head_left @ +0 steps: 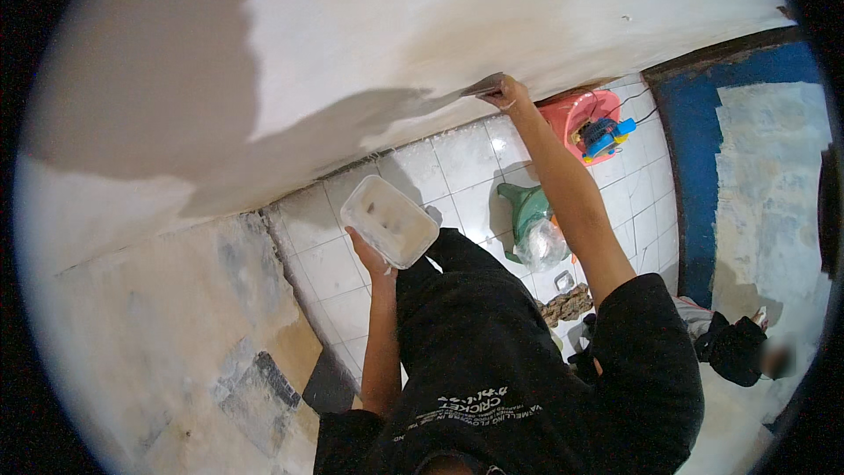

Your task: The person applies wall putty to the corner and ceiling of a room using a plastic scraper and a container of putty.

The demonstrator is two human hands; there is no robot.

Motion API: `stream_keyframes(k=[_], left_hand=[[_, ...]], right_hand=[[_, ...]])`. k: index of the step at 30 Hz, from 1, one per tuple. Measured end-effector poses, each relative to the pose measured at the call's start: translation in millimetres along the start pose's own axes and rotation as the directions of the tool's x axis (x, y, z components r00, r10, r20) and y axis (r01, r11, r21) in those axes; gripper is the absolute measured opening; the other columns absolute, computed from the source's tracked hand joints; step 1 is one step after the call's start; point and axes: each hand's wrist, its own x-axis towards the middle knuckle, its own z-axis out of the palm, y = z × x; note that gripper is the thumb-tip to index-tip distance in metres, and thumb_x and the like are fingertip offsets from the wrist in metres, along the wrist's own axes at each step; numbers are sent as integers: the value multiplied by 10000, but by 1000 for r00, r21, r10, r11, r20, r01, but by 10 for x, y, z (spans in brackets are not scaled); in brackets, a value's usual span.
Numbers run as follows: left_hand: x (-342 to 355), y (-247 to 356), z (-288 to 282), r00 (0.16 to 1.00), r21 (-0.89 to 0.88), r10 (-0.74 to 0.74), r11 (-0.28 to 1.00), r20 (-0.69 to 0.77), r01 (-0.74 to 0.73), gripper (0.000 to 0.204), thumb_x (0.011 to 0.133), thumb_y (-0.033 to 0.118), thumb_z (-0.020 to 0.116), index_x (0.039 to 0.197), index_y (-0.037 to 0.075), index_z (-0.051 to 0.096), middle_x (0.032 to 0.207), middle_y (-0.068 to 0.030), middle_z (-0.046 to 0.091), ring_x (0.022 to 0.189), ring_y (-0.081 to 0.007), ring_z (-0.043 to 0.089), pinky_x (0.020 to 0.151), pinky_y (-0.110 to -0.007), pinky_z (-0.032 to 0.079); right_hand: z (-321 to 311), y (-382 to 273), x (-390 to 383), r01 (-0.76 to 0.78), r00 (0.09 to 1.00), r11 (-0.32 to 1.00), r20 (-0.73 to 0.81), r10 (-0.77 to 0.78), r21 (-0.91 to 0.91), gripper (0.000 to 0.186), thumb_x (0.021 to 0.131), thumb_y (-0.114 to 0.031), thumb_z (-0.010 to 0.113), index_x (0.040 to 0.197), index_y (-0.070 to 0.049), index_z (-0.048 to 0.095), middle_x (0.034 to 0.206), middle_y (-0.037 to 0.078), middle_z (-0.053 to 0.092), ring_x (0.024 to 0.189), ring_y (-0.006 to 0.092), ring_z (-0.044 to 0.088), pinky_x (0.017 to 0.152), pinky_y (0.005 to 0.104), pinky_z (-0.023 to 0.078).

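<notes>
Gripping in left hand (373,257) white rectangular plastic tub (418,244) above white-tiled floor (466,157), with thumb at side, other fingers hidden | clasping with bent fingers, in right hand (508,95), flat grey scraper (483,85) at pale plastered wall (396,35), cannot tell if touching

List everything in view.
wall: one, pale, top
surface: one, tan, left
panel: one, blue, right
floor: one, white, middle
scraper: one, grey, at wall
tub: one, white, centre
basin: one, pink, right
device: one, blue, in basin
stool: one, green, below basin
bag: one, clear, at stool
container: one, clear, below bag
clump: one, brown, below container
person: one, black top, right
shirt: one, black, bottom
left hand: one, bare, on tub
right hand: one, bare, on scraper
</notes>
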Motion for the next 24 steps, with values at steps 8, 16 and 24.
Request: stream_keyframes(k=[8,16,24], left_hand=[[-90,157,-44,997,56,21,998,-68,-17,687,897,580,327,1370,86,268,1365,-125,346,1236,-316,356,1015,-471,330],[-62,511,188,993,151,-28,988,-118,45,701,896,576,343,1390,90,235,1399,-127,302,1244,-319,346,1024,-466,316],[-50,748,310,996,250,-79,966,31,69,711,892,588,331,1407,116,196,1436,-128,228,1279,-326,285,1061,-462,254]], right_hand=[[305,-183,-148,45,998,973,-52,-34,228,252,865,-106,463,1031,65,546,866,208,627,716,288,620,663,382,534],[949,7,-299,172,435,595,-602,670,785,419,900,-289,492,593,-5,528,477,130,516,383,242,521,343,337,422],[1307,338,39,-20,145,865,-854,499,502,327,851,-209,537,688,71,578,594,125,594,555,163,539,534,344,431]])
